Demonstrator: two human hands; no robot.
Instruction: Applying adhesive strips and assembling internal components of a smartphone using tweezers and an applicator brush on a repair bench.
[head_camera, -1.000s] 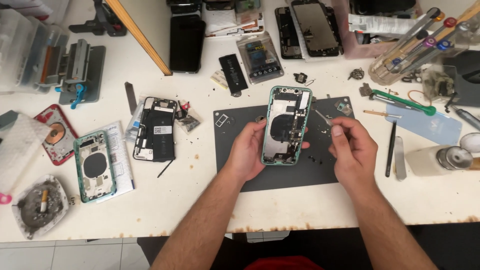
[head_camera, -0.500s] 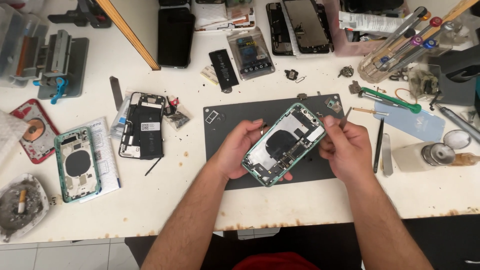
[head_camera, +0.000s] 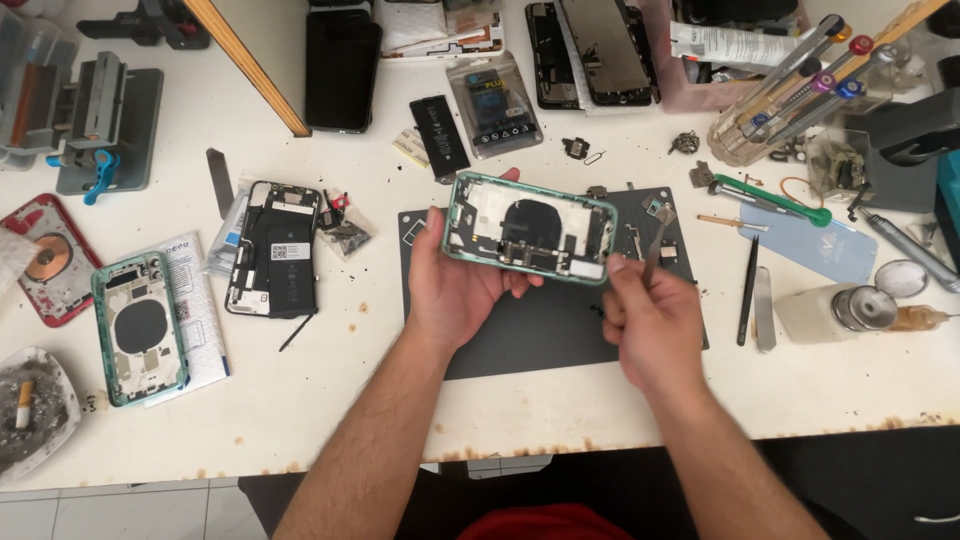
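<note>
Above the dark work mat (head_camera: 530, 335) at the middle of the white table (head_camera: 330, 400), the left hand (head_camera: 455, 285) holds an opened green phone housing (head_camera: 528, 228) lying sideways, its inner side with the round charging coil facing up. That hand's fingers wrap under the housing's left end and the thumb lies along its lower edge, so the hand is closed around it. Just to the right, the right hand (head_camera: 650, 320) is curled shut on thin metal tweezers (head_camera: 655, 240), whose tip points up beside the housing's right end; I cannot tell whether tip and housing touch.

Left of the mat lies another opened phone (head_camera: 272, 250) with a black battery, and further left a second green housing (head_camera: 140, 328) rests on a white leaflet. A red phone back (head_camera: 45, 260) sits near the left edge, with a grey ashtray (head_camera: 35, 420) below it. Beyond the mat lie a loose black battery (head_camera: 438, 122), a clear bagged part (head_camera: 492, 105) and a dark phone screen (head_camera: 342, 68). On the right side are a green-handled tool (head_camera: 775, 200), a black spudger (head_camera: 748, 292), a light-blue card (head_camera: 810, 248), and a clear holder of screwdrivers (head_camera: 790, 85) near the far edge
</note>
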